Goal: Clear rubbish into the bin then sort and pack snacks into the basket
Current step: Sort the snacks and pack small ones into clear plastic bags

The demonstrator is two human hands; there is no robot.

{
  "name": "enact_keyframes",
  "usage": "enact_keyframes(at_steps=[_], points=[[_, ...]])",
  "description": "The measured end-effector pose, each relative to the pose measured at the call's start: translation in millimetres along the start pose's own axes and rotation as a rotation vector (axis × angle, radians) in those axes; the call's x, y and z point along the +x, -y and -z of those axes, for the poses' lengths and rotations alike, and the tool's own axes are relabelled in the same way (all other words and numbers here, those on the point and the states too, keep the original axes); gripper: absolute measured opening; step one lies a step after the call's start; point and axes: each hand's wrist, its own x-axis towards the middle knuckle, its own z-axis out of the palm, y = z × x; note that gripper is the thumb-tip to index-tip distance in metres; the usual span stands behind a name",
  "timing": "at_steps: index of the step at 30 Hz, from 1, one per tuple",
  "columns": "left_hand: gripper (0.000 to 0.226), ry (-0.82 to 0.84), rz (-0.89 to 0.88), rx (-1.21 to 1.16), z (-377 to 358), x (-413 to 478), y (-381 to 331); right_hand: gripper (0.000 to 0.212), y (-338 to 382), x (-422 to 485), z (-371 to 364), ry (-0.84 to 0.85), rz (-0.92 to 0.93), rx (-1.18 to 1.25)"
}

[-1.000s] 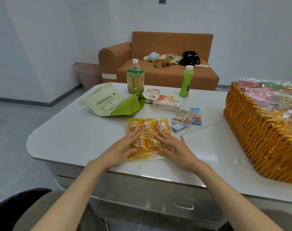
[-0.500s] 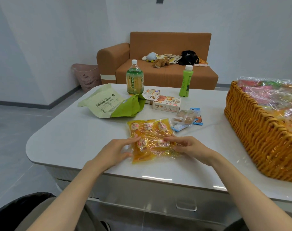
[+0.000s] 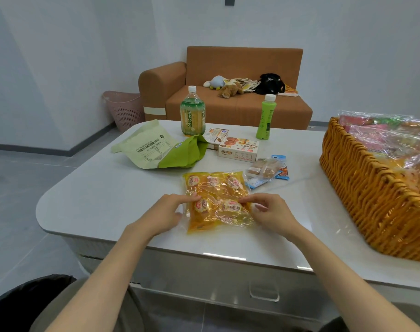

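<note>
Bare desk (image 3: 91, 188) stretches to the left of the yellow snack pack (image 3: 216, 200), and a strip of it runs between that pack and the wicker basket (image 3: 371, 200), whose tall wall blocks the right side. Beyond the pack the way is crowded: the green pouch (image 3: 161, 149), biscuit box (image 3: 237, 149) and small wrapped snacks (image 3: 266, 171) lie close together, with the large bottle (image 3: 192, 116) and slim green bottle (image 3: 266, 118) upright behind them
</note>
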Motion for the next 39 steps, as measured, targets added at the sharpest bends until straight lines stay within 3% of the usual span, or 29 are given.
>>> enact_keyframes(at_steps=[4, 8, 14, 16, 19, 27, 33, 36, 39], points=[[0.056, -0.234, 0.05, -0.033, -6.3, 0.1, -36.6, 0.043, 20.3, 2.9, -12.2, -0.192, 0.04, -0.169], [0.048, -0.476, 0.011, -0.032, -29.4, 18.3, -59.5, 0.037, 27.3, 20.2, -40.7, -0.254, 0.13, -0.289], [0.05, -0.516, 0.036, 0.052, -68.7, 45.1, -63.2, 0.033, 21.2, 43.8, -74.6, -0.393, 0.125, -0.345], [0.07, -0.576, 0.059, 0.049, -76.5, 46.6, -59.7, 0.038, 19.8, 46.1, -80.1, -0.376, 0.071, -0.439], [0.069, -0.657, 0.061, 0.076, -82.7, 48.2, -53.4, 0.045, 16.8, 48.1, -80.6, -0.322, 0.031, -0.531], [0.046, -0.53, 0.153, -0.083, -75.4, 45.7, -42.0, 0.048, 2.8, 44.1, -64.8, -0.199, 0.052, -0.489], [0.046, -0.553, 0.23, -0.474, -65.1, 37.5, -39.8, 0.045, 0.2, 33.7, -51.7, -0.125, 0.067, -0.335], [0.045, -0.522, 0.215, -0.508, -61.8, 33.0, -43.1, 0.046, 5.9, 25.3, -44.1, -0.069, 0.082, -0.427], [0.046, -0.468, 0.183, -0.45, -63.7, 26.8, -44.5, 0.052, 3.0, 23.0, -42.6, -0.05, 0.068, -0.674]])
